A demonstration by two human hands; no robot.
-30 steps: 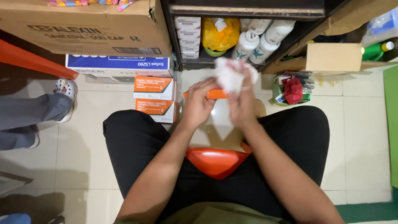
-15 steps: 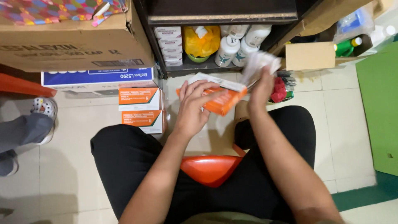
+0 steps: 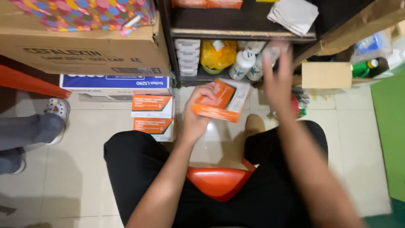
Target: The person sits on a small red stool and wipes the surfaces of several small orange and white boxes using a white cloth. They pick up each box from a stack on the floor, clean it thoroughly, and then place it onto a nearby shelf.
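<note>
The left hand (image 3: 197, 110) grips an orange and white carton (image 3: 220, 101) by its left end, tilted, above the tiled floor (image 3: 84, 169) just before the dark shelf unit (image 3: 242, 33). The right hand (image 3: 278, 80) hangs open and empty (blurred) beside it. White bottles (image 3: 244, 63) and a yellow bag (image 3: 217, 54) fill the lower shelf; a white cloth (image 3: 294, 14) lies above.

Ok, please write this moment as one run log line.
left hand: holds orange-and-white cardboard box | right hand: open, empty, raised, blurred | white crumpled cloth: on dark wooden shelf
</note>
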